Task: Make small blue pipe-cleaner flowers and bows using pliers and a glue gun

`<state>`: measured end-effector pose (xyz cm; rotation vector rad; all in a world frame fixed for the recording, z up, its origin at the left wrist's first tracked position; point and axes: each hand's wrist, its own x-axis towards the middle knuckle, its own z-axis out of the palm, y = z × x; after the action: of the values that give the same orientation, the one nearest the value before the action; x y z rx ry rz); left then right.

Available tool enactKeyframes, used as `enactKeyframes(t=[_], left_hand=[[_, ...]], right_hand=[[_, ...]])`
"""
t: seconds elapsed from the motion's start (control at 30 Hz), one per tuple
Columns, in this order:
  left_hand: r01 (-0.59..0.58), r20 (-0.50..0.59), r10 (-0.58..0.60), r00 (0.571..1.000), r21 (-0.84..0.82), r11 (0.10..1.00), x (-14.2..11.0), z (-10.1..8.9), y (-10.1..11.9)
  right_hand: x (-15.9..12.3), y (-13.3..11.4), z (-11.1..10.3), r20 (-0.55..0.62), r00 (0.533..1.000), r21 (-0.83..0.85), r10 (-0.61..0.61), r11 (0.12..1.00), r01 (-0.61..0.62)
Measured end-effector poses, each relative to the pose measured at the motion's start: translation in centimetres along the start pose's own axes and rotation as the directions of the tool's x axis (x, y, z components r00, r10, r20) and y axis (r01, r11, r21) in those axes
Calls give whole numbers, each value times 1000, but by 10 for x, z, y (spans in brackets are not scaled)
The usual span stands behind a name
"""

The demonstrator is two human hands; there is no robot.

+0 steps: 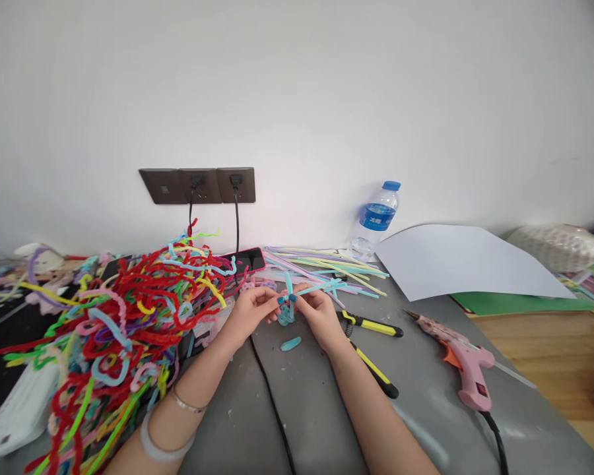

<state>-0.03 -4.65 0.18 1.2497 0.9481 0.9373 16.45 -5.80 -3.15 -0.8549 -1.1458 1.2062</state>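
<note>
Hands (252, 310) (321, 316) on turquoise pipe cleaners (289, 283), white-lettered blue bottle label (377, 216) beyond

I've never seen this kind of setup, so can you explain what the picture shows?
No machine here: these are a person's bare left hand and right hand, seen from a camera worn on the head, looking forward and down. Both hands pinch turquoise, fuzzy craft stems. On the grey table, a tangled pile of multicoloured fuzzy stems lies to the left. To the right are a plier-like tool with yellow-and-black handles and a pink plastic glue gun. Farther back is a clear plastic bottle with a blue cap.
</note>
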Motion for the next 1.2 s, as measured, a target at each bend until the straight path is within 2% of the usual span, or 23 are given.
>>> enactKeyframes(t=[0.37,0.63,0.87,1.0,1.2], left_hand=[[-89,16,88,996,78,993,-3,-1,5],[-103,19,102,995,47,994,-3,1,4],[-59,31,59,998,4,998,3,5,-7],[-82,34,82,996,9,997,3,6,-9],[-70,27,70,997,-1,998,2,5,-11]], right_hand=[[-1,3,0,32,999,77,42,996,-44],[-2,1,3,50,997,117,60,991,-65],[-1,2,2,7,999,126,43,991,-43],[-2,1,2,40,997,129,66,989,-70],[-3,-1,2,28,996,180,86,980,-90]])
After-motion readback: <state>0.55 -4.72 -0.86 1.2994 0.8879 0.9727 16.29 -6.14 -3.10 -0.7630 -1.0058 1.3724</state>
